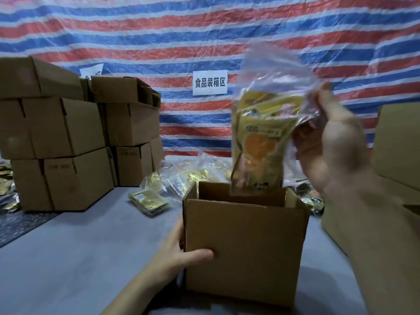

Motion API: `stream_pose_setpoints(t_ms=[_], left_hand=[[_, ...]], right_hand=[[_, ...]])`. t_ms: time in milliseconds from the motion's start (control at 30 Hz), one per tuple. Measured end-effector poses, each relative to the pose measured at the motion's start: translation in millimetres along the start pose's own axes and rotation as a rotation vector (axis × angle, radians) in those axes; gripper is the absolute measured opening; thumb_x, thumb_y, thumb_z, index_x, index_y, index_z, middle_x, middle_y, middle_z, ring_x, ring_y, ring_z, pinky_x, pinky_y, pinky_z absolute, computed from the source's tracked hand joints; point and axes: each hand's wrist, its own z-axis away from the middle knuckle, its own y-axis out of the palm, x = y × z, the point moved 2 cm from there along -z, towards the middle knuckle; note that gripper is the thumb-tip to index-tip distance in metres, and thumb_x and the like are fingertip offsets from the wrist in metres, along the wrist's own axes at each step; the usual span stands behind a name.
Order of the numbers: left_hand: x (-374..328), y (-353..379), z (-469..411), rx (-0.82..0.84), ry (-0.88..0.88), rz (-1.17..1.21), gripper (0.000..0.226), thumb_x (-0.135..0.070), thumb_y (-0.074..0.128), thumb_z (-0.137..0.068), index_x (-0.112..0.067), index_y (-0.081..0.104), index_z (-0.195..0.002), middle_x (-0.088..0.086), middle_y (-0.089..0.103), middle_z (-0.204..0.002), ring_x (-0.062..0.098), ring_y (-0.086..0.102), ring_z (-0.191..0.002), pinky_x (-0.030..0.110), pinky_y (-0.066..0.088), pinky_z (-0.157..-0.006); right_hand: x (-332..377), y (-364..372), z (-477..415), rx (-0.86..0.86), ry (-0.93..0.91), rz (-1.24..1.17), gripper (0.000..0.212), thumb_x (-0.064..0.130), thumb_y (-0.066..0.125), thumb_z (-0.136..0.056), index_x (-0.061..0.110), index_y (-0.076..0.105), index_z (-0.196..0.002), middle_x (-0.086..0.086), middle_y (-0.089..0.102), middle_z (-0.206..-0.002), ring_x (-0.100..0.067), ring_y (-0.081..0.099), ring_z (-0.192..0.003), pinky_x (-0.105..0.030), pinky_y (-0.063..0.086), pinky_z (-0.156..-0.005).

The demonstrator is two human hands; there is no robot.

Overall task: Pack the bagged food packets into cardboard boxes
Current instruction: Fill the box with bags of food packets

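At the far left we saw stacked boxes (56, 133), with loose packets (148, 200) lying on the grey table (79, 246) just beside them. Our left hand (179, 253) gripped the open box (245, 246) at its left corner, thumb pressed flat on the front face and fingers round the side. Above the box's mouth hung the bag of packets (263, 133), upright, its lower end just dipping behind the rim. Our right hand (329, 142), raised to the right of the bag, pinched its clear plastic near the top.
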Motion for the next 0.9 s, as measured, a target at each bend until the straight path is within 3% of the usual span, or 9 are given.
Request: stream_pose_setpoints(t_ms=[67,167,300,367,500,600,767,833,900], left_hand=[[1,0,0,-0.010,0.009,-0.006,0.090,-0.033,0.088,-0.052,-0.021,0.048,-0.131,-0.009,0.074,-0.115,0.013,0.071,-0.108,0.022,0.058,-0.081],[3,-1,1,-0.024,0.031,-0.002,0.087,-0.032,0.089,-0.051,-0.020,0.051,-0.129,-0.008,0.075,-0.115,0.012,0.072,-0.105,0.021,0.058,-0.079],[4,0,1,-0.019,0.050,0.022,0.087,-0.031,0.090,-0.056,-0.020,0.051,-0.132,-0.003,0.074,-0.119,0.016,0.072,-0.108,0.024,0.058,-0.081],[6,-1,0,-0.021,0.049,0.032,0.086,-0.030,0.090,-0.058,-0.018,0.051,-0.133,0.000,0.074,-0.121,0.019,0.072,-0.110,0.025,0.058,-0.083],[7,-2,0,-0.020,0.024,0.033,0.095,-0.041,0.098,-0.056,-0.019,0.050,-0.135,0.000,0.073,-0.123,0.019,0.071,-0.111,0.025,0.058,-0.085],[7,-3,1,-0.022,0.015,0.025,0.096,-0.047,0.098,-0.055,-0.021,0.051,-0.135,0.002,0.072,-0.126,0.021,0.070,-0.114,0.027,0.057,-0.087],[5,-2,1,-0.014,0.013,0.018,0.097,-0.047,0.097,-0.058,-0.022,0.049,-0.138,0.002,0.070,-0.129,0.022,0.068,-0.118,0.028,0.057,-0.090],[4,-2,1,-0.012,0.015,0.020,0.098,-0.047,0.097,-0.058,-0.021,0.049,-0.139,0.002,0.070,-0.129,0.022,0.068,-0.117,0.027,0.057,-0.089],[4,-2,1,-0.020,0.012,0.019,0.100,-0.049,0.097,-0.056,-0.021,0.049,-0.139,0.002,0.071,-0.128,0.021,0.069,-0.117,0.026,0.057,-0.088]], right_hand=[[-13,2,4,0.042,0.135,0.168,0.033,0.033,0.052,-0.103,0.006,0.071,-0.104,-0.009,0.071,-0.092,-0.021,0.071,-0.082,-0.038,0.061,-0.077],[-26,5,8,0.119,0.226,0.537,0.034,0.034,0.061,-0.098,0.004,0.069,-0.082,-0.006,0.068,-0.067,-0.018,0.069,-0.062,-0.034,0.061,-0.066],[-35,1,15,0.392,0.380,1.063,0.052,0.050,0.084,-0.060,0.010,0.078,-0.093,0.000,0.078,-0.086,-0.010,0.075,-0.079,-0.029,0.061,-0.074],[-39,-3,17,0.429,0.428,1.263,0.052,0.044,0.091,-0.060,0.017,0.077,-0.103,0.004,0.077,-0.089,-0.009,0.074,-0.081,-0.030,0.061,-0.076],[-40,-6,13,0.448,0.433,1.360,0.056,0.021,0.091,-0.071,0.017,0.071,-0.123,-0.002,0.075,-0.103,-0.017,0.074,-0.087,-0.037,0.062,-0.081],[-34,-9,13,0.531,0.427,1.420,0.047,0.013,0.088,-0.075,0.024,0.072,-0.117,0.001,0.074,-0.097,-0.017,0.073,-0.083,-0.035,0.063,-0.072],[-29,-9,11,0.520,0.247,1.650,0.025,0.020,0.074,-0.084,0.033,0.072,-0.106,0.011,0.066,-0.100,-0.013,0.063,-0.089,-0.031,0.060,-0.067],[-26,-6,11,0.526,0.145,1.635,0.007,0.024,0.069,-0.089,0.031,0.073,-0.091,0.008,0.068,-0.090,-0.013,0.064,-0.081,-0.025,0.054,-0.058],[-27,-3,12,0.598,0.161,1.565,0.017,0.036,0.067,-0.093,0.025,0.074,-0.082,0.001,0.069,-0.077,-0.016,0.064,-0.070,-0.030,0.051,-0.056]])
